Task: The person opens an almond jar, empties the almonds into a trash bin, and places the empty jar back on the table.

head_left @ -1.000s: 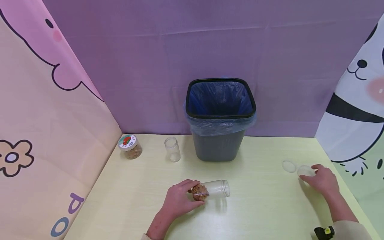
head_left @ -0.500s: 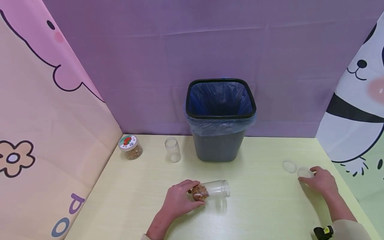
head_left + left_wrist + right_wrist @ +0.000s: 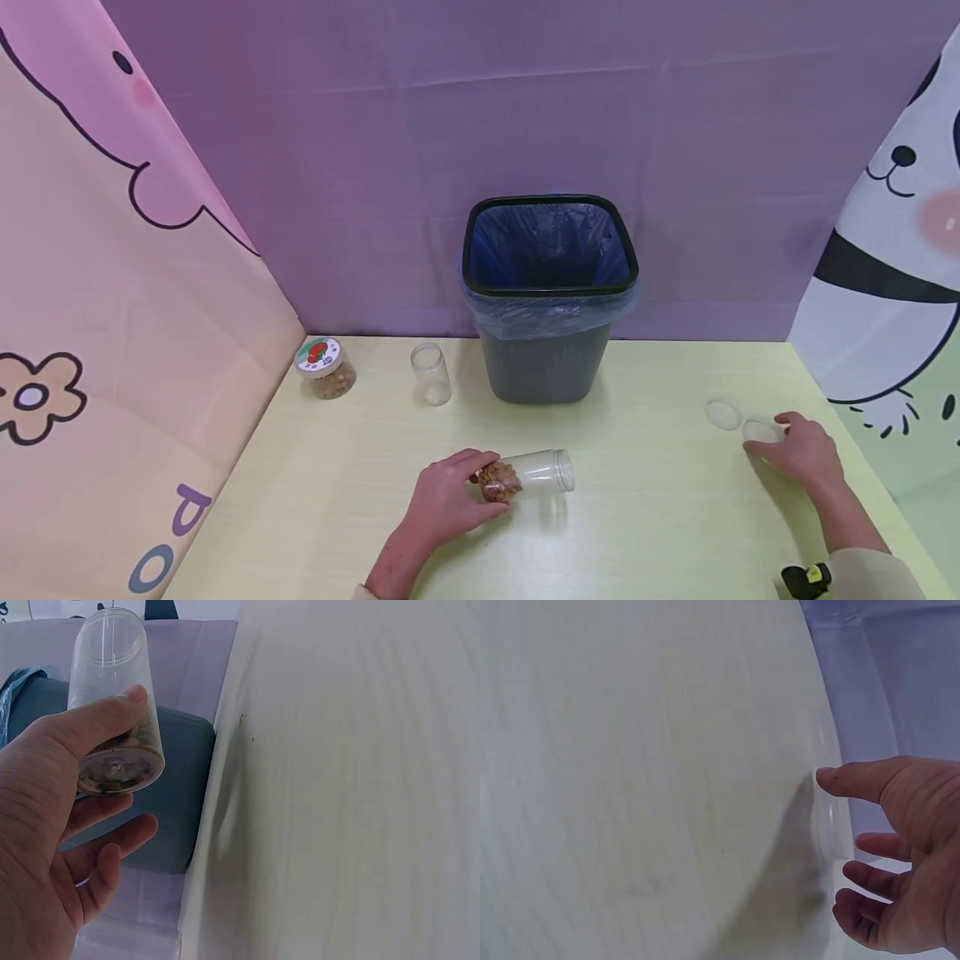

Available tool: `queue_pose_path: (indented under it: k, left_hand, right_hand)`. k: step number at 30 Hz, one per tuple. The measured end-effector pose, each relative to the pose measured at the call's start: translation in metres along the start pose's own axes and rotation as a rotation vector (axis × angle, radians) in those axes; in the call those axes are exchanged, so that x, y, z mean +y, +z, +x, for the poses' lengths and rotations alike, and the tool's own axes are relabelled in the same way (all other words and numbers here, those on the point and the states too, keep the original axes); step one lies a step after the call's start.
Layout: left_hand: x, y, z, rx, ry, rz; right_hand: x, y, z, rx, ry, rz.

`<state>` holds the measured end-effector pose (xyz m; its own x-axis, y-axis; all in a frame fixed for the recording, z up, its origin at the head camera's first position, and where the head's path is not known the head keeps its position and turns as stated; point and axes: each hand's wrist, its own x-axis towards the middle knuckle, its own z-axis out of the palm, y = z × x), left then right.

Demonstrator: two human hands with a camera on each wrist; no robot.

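Observation:
My left hand (image 3: 452,497) holds a clear plastic jar (image 3: 542,472) around its base end, thumb on one side and fingers on the other. The jar lies nearly level, its open threaded mouth facing right. Brown nut-like pieces (image 3: 500,482) are gathered at its bottom; the left wrist view shows the jar (image 3: 112,660) between thumb and fingers, other fingers loosely bent. Over at the right, my right hand (image 3: 806,450) pinches a clear round lid (image 3: 760,430) at the table surface, thumb and index finger at opposite edges. A second clear lid (image 3: 723,415) lies flat just beside it.
A grey bin (image 3: 547,367) with a blue liner stands at the table's back middle. Left of it are a clear upright jar (image 3: 432,379) without a lid and a lidded jar (image 3: 327,371) of brown pieces. Printed cloth walls (image 3: 420,167) enclose the pale table (image 3: 637,542).
The lid at my right hand has come down slightly and now lies flatter, the hand shifting a little left with it. My left hand and its jar stay in place.

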<state>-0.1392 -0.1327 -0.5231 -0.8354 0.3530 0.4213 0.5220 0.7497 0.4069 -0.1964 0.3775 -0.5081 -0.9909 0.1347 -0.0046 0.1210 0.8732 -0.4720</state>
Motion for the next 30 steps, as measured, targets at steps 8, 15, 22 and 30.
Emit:
queue_pose_path:
  k: [8, 15, 22, 30]
  left_hand:
    - [-0.001, -0.003, -0.001, 0.007, 0.0, -0.001]
    - [-0.001, -0.006, -0.002, -0.022, -0.027, 0.018]
    - [-0.004, -0.008, -0.003, -0.015, -0.031, 0.019]
    - [-0.006, -0.012, -0.006, -0.022, -0.044, 0.036]
  right_hand:
    - [-0.022, -0.01, -0.001, 0.118, -0.076, 0.079]
    - [-0.062, -0.029, 0.008, 0.178, -0.122, 0.147]
    - [-0.107, -0.049, 0.02, 0.177, -0.123, 0.231]
    - [-0.15, -0.064, 0.028, 0.141, -0.145, 0.308]
